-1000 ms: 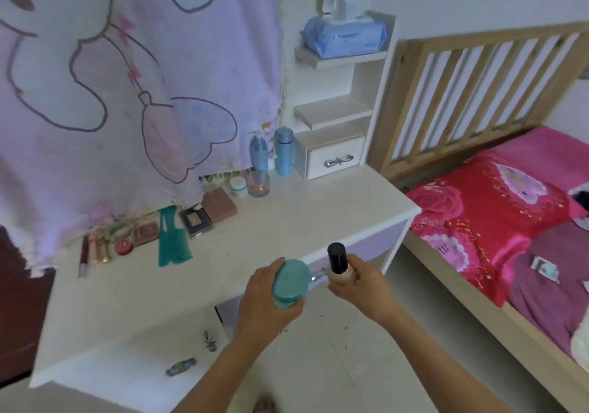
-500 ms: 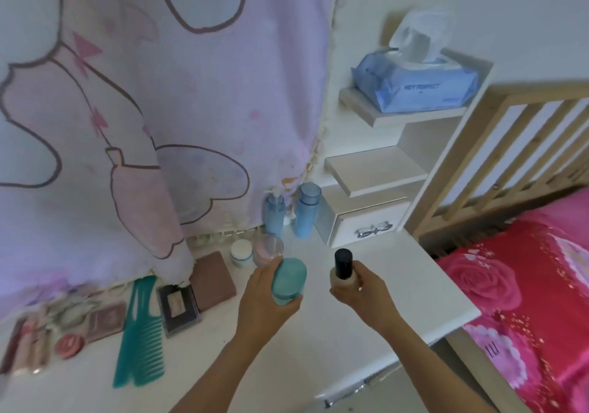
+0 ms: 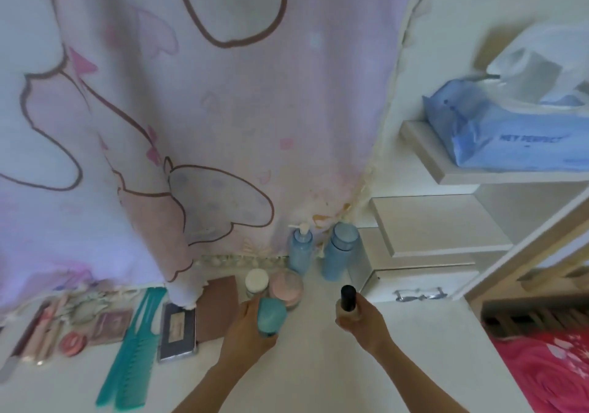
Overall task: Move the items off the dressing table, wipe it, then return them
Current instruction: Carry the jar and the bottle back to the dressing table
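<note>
Return step imo: L hand grips teal jar, R hand grips black-cap bottle; I'd set both by pink jar.

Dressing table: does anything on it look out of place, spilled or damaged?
Only the hanging pink cloth stands out. Its lower corner droops onto the tabletop and lies over the edges of the brown case and the dark compact. I see no spill or breakage.

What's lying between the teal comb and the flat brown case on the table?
In the head view, a dark rectangular compact lies flat between the teal comb and the brown case.
</note>
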`<state>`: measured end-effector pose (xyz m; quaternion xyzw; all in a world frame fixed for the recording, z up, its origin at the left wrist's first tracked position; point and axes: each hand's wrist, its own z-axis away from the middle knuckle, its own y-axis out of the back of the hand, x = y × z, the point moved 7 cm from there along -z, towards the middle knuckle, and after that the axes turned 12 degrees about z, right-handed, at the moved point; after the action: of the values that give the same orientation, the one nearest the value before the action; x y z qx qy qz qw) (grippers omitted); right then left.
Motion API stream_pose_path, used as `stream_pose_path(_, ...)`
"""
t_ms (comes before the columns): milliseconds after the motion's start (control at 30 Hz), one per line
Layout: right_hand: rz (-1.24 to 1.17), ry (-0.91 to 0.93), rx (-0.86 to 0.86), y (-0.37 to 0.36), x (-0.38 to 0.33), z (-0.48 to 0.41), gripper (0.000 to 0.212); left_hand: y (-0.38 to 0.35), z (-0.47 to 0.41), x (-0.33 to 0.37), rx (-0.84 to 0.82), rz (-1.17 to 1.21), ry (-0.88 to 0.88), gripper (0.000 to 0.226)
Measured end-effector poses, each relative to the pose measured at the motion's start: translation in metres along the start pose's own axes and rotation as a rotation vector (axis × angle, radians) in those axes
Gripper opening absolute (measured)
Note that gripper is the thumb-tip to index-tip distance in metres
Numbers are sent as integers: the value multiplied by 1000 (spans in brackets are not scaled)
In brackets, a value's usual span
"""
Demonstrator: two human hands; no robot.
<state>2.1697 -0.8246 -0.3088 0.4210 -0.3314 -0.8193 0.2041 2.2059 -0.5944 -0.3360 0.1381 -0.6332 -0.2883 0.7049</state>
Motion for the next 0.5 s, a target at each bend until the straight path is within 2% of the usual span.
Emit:
stream_pose_path(100, -27, 46, -55, -10, -12, -20, 26, -6, -3, -1, -1, -63, 12, 80)
stream_pose_path(200, -37, 88, -79, -21, -19, -35, 20, -3, -7, -3, 53, -104, 31, 79)
stream_pose_path(333, -85, 151, -102, -28, -25, -49, 14, 7, -9, 1, 151, -327, -105, 90)
stream_pose_path(500, -158, 144, -69, -29, -27, -60, 17, 6, -5, -4, 136, -444, -115, 96)
